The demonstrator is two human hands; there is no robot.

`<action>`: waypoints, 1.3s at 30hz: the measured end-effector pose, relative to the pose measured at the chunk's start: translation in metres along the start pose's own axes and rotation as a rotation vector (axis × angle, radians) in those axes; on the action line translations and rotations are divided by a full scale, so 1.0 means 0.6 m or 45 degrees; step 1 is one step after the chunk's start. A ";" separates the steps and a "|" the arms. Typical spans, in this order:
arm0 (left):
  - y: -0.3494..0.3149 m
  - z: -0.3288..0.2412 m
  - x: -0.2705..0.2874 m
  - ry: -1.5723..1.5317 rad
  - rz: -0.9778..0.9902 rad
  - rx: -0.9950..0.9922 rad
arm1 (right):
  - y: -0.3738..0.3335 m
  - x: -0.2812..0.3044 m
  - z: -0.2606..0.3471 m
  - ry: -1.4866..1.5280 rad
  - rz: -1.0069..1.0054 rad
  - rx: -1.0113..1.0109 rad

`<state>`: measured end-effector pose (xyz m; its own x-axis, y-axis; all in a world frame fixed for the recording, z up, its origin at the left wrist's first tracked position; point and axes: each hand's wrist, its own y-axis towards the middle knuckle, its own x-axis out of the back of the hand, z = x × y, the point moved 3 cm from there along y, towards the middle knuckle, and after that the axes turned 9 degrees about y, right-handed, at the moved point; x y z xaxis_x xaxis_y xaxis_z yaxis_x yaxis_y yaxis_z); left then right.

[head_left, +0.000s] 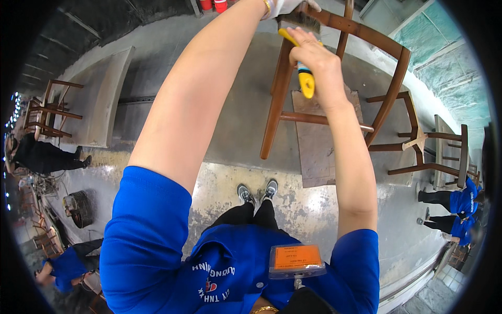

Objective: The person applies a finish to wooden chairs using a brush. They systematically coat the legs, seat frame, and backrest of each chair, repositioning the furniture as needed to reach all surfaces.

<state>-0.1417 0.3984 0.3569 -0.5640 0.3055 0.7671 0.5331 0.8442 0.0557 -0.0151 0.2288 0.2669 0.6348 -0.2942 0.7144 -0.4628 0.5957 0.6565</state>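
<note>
My right hand (316,57) grips a paintbrush with a yellow handle (305,78), its dark bristles against the top rail of a brown wooden chair frame (384,44) raised in front of me. My left hand (285,6), in a white glove, holds the same chair frame at its upper rail beside the brush. Both arms reach up and forward from blue short sleeves. The left hand's fingers are partly cut off by the picture's upper edge.
A flat board (319,146) lies on the grey concrete floor under the chair. A second brown chair frame (426,141) stands to the right. Another chair frame (49,112) stands far left near a seated person. People in blue shirts (460,209) crouch at right and lower left.
</note>
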 end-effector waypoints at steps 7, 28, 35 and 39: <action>0.037 0.017 -0.043 -0.117 -0.119 0.108 | -0.370 -0.219 0.226 0.182 0.406 -0.153; 0.002 0.044 -0.167 -0.840 -0.210 0.030 | -0.340 0.045 0.033 1.177 -0.087 -1.155; -0.105 0.005 -0.189 -0.834 -0.375 0.077 | -0.272 0.058 -0.224 1.138 0.689 -1.437; -0.135 0.002 -0.208 -0.833 -0.469 -0.031 | -0.304 -0.083 -0.416 1.056 0.818 -1.216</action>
<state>-0.1152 0.2925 0.2562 -0.9643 0.2111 0.1597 0.2469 0.9347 0.2555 0.1922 0.3213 0.0513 0.8052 0.5354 0.2550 -0.4278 0.8222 -0.3755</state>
